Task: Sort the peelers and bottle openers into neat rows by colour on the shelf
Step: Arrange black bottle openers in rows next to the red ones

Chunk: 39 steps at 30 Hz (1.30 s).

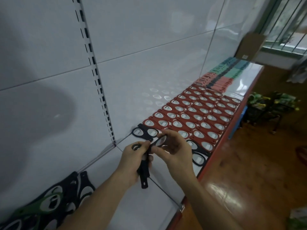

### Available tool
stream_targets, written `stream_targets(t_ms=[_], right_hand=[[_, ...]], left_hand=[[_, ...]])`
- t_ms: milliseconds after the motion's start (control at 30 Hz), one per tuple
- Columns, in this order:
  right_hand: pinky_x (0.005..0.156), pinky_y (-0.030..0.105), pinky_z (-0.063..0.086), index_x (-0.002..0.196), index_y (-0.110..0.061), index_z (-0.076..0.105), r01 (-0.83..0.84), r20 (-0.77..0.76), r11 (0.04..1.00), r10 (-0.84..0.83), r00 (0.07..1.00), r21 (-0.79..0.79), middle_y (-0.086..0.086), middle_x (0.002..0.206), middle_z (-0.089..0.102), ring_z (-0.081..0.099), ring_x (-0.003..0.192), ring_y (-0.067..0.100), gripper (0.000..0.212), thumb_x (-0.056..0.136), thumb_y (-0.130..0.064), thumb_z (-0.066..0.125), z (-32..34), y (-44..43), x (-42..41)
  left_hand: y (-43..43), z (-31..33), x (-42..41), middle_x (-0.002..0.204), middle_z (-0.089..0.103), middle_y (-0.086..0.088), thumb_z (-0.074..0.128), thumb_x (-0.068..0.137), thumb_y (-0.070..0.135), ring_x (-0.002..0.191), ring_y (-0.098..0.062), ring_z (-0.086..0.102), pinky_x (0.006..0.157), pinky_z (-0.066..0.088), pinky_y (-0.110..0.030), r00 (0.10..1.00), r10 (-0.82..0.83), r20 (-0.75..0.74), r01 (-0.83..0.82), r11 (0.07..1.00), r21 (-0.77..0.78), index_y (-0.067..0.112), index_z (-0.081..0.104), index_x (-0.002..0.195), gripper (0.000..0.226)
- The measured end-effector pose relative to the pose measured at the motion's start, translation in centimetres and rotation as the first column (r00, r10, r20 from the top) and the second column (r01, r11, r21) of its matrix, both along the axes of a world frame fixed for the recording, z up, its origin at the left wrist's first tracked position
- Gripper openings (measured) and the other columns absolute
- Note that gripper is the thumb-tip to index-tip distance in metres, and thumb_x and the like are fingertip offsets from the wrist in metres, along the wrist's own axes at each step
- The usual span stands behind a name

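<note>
At centre frame, low, both hands work just above the white shelf (146,206). My view shows the left hand (131,165) curled round a bundle of black bottle openers (144,174), handles hanging down; I cannot count the bundle. The right hand (174,150) pinches one single black opener (160,141) by its ring end, thumb against fingertips, at the top of the bundle.

Four laid black openers (144,132) lie flat on the shelf, two left of the hands and two to their right. Beyond them the red bottle openers (199,112) run in neat diagonal rows toward the upper right; I make it over forty, too packed for an exact figure. Farther off sit the peelers (222,80), one pink block and one teal, too blurred to count. At lower left lies a loose heap of black openers (74,191) with one green opener (38,207) on it.
</note>
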State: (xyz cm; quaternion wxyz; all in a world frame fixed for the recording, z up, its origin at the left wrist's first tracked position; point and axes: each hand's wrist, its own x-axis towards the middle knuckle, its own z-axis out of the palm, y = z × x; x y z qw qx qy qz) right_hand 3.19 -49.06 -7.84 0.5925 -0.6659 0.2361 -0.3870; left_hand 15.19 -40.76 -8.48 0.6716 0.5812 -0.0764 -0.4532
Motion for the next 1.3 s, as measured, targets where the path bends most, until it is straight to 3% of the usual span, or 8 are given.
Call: stream_targets(t_ms=[67,133,233,300,367,500,667,1300], right_hand=[[0.090,0.036,0.059,0.120,-0.019,0.061,0.071,0.057,0.995,-0.075,0.996,0.072,0.001,0.105,0.074,0.072,0.101,0.021,0.052,0.076,-0.008,0.087,0.2,-0.1,-0.1],[0.088,0.032,0.060,0.120,-0.017,0.061,0.158,0.047,0.984,-0.163,0.986,0.082,-0.003,0.104,0.075,0.073,0.099,0.017,0.048,0.078,-0.011,0.085,0.1,-0.6,-0.2],[0.087,0.023,0.057,0.130,-0.023,0.062,0.176,-0.239,0.922,-0.268,0.933,-0.346,-0.014,0.115,0.069,0.066,0.102,0.005,0.049,0.085,-0.023,0.081,-0.8,-2.2,-0.5],[0.093,0.024,0.053,0.138,-0.024,0.058,-0.043,-0.441,0.821,-0.261,0.859,-0.569,-0.010,0.123,0.063,0.058,0.105,0.002,0.052,0.090,-0.025,0.076,-1.8,-2.4,-0.5],[0.094,0.027,0.053,0.141,-0.021,0.057,-0.187,-0.531,0.746,-0.251,0.809,-0.639,-0.004,0.126,0.061,0.057,0.106,0.009,0.051,0.093,-0.025,0.072,-3.3,-2.2,-0.2],[0.093,0.025,0.045,0.123,-0.017,0.069,-0.144,-0.477,0.651,-0.369,0.797,-0.745,0.004,0.125,0.063,0.059,0.112,0.022,0.041,0.085,-0.024,0.081,-4.6,-1.8,0.0],[0.067,0.027,0.048,0.107,-0.018,0.078,-0.118,-0.464,0.602,-0.460,0.757,-0.789,-0.002,0.095,0.064,0.054,0.083,0.016,0.016,0.092,-0.017,0.073,-4.9,-1.6,-1.1],[0.065,0.022,0.041,0.097,-0.013,0.079,-0.063,-0.445,0.590,-0.530,0.722,-0.805,-0.001,0.084,0.067,0.057,0.079,0.018,0.021,0.078,-0.003,0.083,-5.6,-2.1,0.6]], left_hand=[[-0.1,-0.4,-0.1,0.072,0.061,-0.009,0.064,0.101,0.027,0.053,-0.017,0.048,0.049,0.040,-0.030,0.987,-0.084,0.138,0.083,0.996,0.012,0.006,0.070,0.088,0.025],[-0.2,-0.6,0.7,0.068,0.060,0.002,0.067,0.097,0.034,0.055,-0.012,0.050,0.050,0.042,-0.027,0.861,-0.137,0.490,0.101,0.990,0.098,0.014,0.068,0.089,0.022],[-0.4,-0.8,2.5,0.087,0.062,0.012,0.068,0.090,0.017,0.077,-0.007,0.061,0.065,0.047,-0.020,0.354,-0.263,0.897,0.032,0.962,0.270,0.024,0.067,0.105,0.016],[-0.9,-1.7,3.0,0.123,0.053,0.006,0.064,0.090,0.008,0.096,-0.017,0.063,0.074,0.049,-0.026,0.061,-0.470,0.881,-0.008,0.882,0.471,0.023,0.059,0.127,0.040],[-1.1,-3.0,3.0,0.144,0.037,0.002,0.063,0.092,0.010,0.102,-0.020,0.064,0.076,0.053,-0.030,-0.095,-0.571,0.815,-0.124,0.819,0.560,0.024,0.050,0.141,0.053],[-0.9,-4.1,2.7,0.161,0.024,0.001,0.066,0.094,0.019,0.111,-0.020,0.064,0.082,0.058,-0.034,-0.070,-0.523,0.849,-0.193,0.842,0.503,0.026,0.045,0.148,0.058],[-0.9,-4.4,2.9,0.161,0.030,0.003,0.059,0.097,0.021,0.109,-0.021,0.064,0.080,0.056,-0.035,-0.079,-0.505,0.859,-0.200,0.853,0.483,0.025,0.048,0.147,0.051],[-0.8,-4.5,3.1,0.154,0.036,0.004,0.060,0.096,0.019,0.106,-0.020,0.065,0.079,0.058,-0.034,-0.087,-0.500,0.862,-0.171,0.860,0.482,0.025,0.051,0.145,0.051]])
